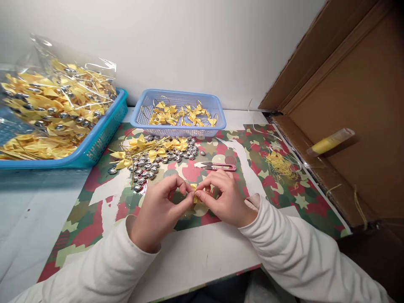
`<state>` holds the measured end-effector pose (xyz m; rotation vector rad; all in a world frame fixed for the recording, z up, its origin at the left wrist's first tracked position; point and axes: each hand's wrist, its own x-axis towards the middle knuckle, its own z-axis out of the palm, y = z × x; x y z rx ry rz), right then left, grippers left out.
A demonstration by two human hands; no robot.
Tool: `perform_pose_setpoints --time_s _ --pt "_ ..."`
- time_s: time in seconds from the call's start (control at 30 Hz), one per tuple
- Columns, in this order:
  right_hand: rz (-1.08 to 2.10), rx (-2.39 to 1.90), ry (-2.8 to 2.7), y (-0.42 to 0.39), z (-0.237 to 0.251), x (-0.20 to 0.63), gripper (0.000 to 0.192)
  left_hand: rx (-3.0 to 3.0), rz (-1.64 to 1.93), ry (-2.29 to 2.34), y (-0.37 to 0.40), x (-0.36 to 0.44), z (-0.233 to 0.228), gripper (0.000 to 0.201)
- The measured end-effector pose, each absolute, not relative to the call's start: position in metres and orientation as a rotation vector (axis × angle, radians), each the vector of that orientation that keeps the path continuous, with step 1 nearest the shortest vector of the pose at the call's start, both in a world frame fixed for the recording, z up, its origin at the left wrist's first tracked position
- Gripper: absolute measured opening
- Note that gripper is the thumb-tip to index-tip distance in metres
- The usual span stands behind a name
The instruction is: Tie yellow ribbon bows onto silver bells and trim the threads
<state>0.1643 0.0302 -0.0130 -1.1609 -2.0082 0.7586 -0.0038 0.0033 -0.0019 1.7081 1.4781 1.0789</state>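
Between my fingertips, at the middle of the table, is a small yellow ribbon bow [195, 196], mostly covered by my fingers. My left hand [164, 208] pinches it from the left, thumb against index finger. From the other side my right hand [224, 197] pinches it too, its fingers curled. Just beyond my right hand lies a pair of thread snips [217, 166] with a pinkish handle. Silver bells or beads [147, 168] are heaped beyond my left hand, with several yellow bows on gold cords [154, 147] resting on them.
A blue basket [178, 129] behind holds yellow bows with gold cords. At left, a larger blue basket [107, 134] carries a clear bag [63, 97] of bows with silver pieces. Yellow thread scraps [280, 165] lie at right, beside a cardboard box [347, 92] with a yellow tube [331, 142].
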Motion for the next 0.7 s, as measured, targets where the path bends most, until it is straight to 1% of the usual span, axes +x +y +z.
perform_pose_setpoints --time_s 0.3,0.53,0.7 --pt "0.788 -1.228 -2.112 0.030 -0.014 0.164 0.014 1.861 1.017 1.508 0.002 -0.007 -0.010 0.021" --pt "0.712 -1.257 -2.192 0.029 -0.018 0.164 0.015 1.761 0.982 1.561 0.003 -0.006 -0.012 0.021" --pt "0.750 -1.258 -2.224 0.030 -0.018 0.165 0.015 1.675 0.976 1.539 0.004 -0.004 -0.014 0.021"
